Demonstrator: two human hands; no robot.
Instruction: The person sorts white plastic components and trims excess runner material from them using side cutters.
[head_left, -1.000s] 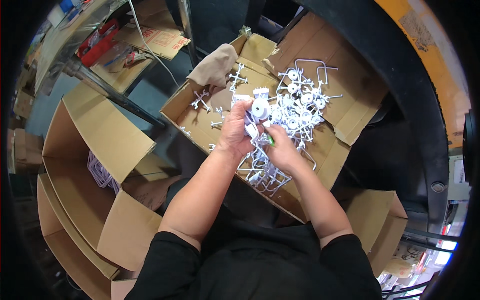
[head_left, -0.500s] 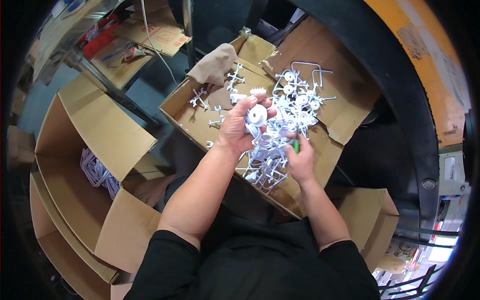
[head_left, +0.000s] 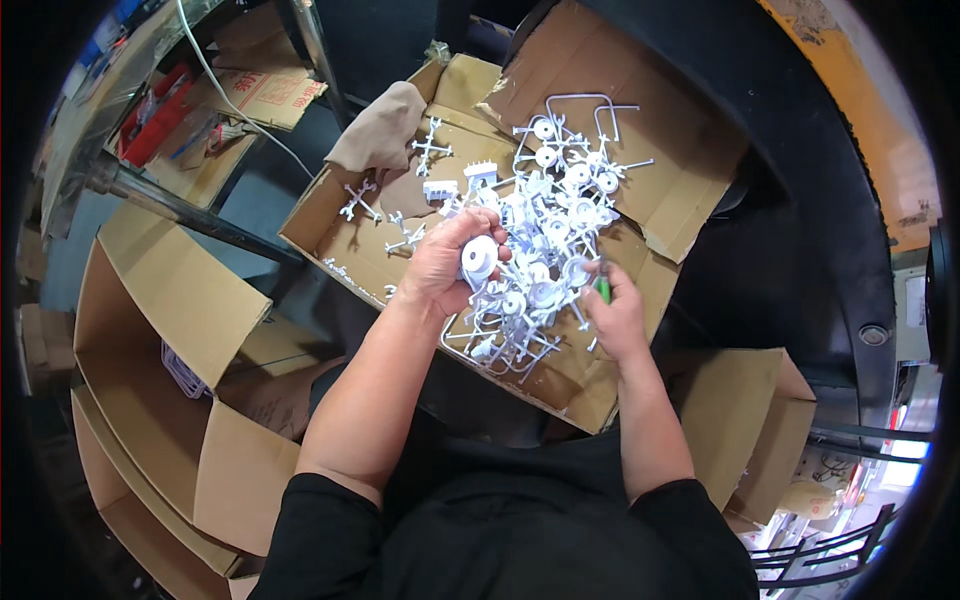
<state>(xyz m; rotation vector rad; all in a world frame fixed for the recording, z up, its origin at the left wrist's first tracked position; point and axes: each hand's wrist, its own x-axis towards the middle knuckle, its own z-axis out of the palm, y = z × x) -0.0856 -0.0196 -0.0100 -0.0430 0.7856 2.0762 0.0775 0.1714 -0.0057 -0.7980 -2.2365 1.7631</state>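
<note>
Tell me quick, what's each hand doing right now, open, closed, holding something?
Left hand: closed, holding a white round part.
Right hand: closed on a green handle; which tool, I can't tell.

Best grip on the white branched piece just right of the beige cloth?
I'd pinch the white branched piece at its middle, where the arms meet, coming from above and the right. Thin forked ends stick outward, the beige cloth sits close on its left, and it lies apart from the white pile.
</note>
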